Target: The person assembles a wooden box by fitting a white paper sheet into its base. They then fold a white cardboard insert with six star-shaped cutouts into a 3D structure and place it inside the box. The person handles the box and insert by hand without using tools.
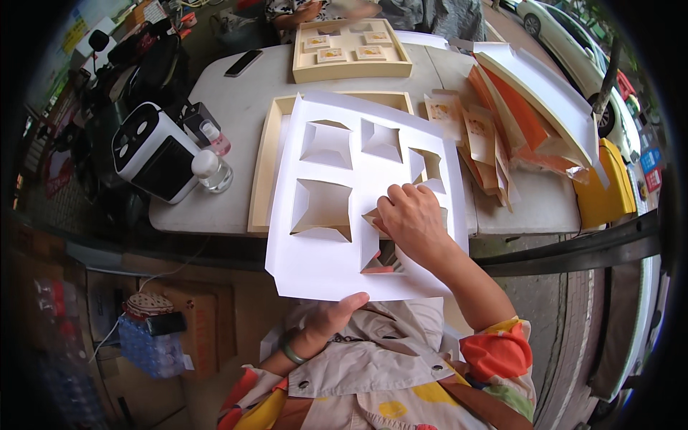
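Note:
A white cardboard insert (287, 252) with several square cut-outs and folded flaps is tilted up in front of me. My left hand (326, 326) grips its near edge, thumb on top and fingers underneath, partly visible through a near opening. My right hand (414, 218) is curled over a cut-out on the right side, fingers closed at its flap; the fingertips are hidden. Behind the insert, and partly covered by it, a shallow cream box (264, 172) lies on the table.
Across the white table (215, 79), a co-worker's hands are near another cream box (351, 70) with small printed cards. A phone (244, 63), small fan (154, 154) and clear bottle (211, 170) stand left. Orange and white folded cardboard (527, 115) piles up right.

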A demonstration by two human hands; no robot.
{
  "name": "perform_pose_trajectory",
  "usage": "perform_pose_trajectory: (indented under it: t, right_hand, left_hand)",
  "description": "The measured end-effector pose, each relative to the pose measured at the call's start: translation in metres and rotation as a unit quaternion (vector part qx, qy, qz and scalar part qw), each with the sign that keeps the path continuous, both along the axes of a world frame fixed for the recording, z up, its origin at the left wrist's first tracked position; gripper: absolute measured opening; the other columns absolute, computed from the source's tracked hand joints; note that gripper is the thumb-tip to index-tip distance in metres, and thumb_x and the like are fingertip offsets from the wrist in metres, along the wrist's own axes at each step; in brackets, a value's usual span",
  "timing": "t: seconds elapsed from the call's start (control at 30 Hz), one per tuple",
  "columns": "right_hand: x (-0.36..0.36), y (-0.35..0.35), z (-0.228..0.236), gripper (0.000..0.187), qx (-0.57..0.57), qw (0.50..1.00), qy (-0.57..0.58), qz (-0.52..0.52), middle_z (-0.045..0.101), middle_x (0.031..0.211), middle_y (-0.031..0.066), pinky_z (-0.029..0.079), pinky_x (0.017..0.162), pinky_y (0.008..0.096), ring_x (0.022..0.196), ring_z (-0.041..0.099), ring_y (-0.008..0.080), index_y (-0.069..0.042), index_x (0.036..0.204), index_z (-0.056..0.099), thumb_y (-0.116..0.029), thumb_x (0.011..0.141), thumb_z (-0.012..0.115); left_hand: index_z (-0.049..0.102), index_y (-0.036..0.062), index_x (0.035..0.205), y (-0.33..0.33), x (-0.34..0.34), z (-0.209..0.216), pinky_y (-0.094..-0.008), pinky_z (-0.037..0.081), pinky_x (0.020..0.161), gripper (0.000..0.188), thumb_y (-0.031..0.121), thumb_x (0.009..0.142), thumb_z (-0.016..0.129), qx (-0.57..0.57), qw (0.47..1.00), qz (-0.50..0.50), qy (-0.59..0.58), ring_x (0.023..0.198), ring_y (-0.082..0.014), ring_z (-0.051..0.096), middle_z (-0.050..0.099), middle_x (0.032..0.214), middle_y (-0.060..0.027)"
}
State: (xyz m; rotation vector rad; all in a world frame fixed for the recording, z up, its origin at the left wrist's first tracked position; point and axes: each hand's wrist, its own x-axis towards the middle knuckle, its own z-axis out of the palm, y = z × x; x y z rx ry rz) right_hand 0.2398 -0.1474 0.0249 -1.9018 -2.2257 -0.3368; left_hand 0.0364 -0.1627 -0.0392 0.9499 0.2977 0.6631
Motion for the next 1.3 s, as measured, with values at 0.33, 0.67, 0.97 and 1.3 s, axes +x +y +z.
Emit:
perform_pose_trajectory:
  t: [0.33, 0.67, 0.97, 1.3]
  right_hand:
    - [0.0, 0.004, -0.002, 0.006, -0.094, 0.991, -0.096, -0.025, 0.059, 0.067, 0.0048, 0.042, 0.065, 0.0346, 0.07, 0.061, 0.0201, -0.008, 0.067, 0.064, -0.009, 0.072, 0.061]
    - [0.016, -0.019, 0.034, 0.014, -0.084, 0.986, 0.133, 0.062, 0.057, 0.074, 0.0052, 0.047, 0.068, 0.0369, 0.075, 0.06, 0.0241, -0.009, 0.094, 0.067, -0.01, 0.082, 0.059]
    - [0.019, -0.058, 0.014, 0.027, -0.025, 0.99, 0.107, 0.089, 0.054, 0.104, 0.0079, 0.044, 0.078, 0.0337, 0.094, 0.055, 0.022, -0.004, 0.101, 0.062, -0.004, 0.074, 0.06]
    - [0.009, -0.077, 0.018, 0.042, -0.06, 0.991, 0.113, 0.043, 0.052, 0.116, 0.0122, 0.04, 0.086, 0.0404, 0.113, 0.049, 0.0274, -0.001, 0.105, 0.059, -0.018, 0.069, 0.068]
  left_hand:
    - [0.031, -0.0031, 0.139, -0.002, 0.005, 0.017, -0.0339, 0.036, 0.103, 0.063, 0.017, 0.083, 0.054, 0.012, 1.0, -0.028, 0.006, 0.12, -0.0235, 0.049, 0.05, 0.132, -0.0194]
    - [0.029, 0.005, 0.142, 0.003, 0.008, 0.013, -0.0539, 0.04, 0.102, 0.072, 0.017, 0.076, 0.055, -0.067, 0.996, 0.066, -0.007, 0.123, -0.0427, 0.046, 0.043, 0.135, -0.0198]
    - [0.035, 0.003, 0.138, 0.012, 0.004, 0.006, -0.0506, 0.038, 0.106, 0.061, 0.011, 0.08, 0.051, -0.139, 0.984, 0.068, -0.085, 0.126, -0.0379, 0.046, 0.048, 0.132, -0.0172]
    - [0.041, 0.0029, 0.133, 0.011, 0.004, 0.0, -0.0495, 0.037, 0.106, 0.054, 0.014, 0.081, 0.053, -0.136, 0.985, 0.076, -0.069, 0.128, -0.0374, 0.044, 0.051, 0.126, -0.0152]
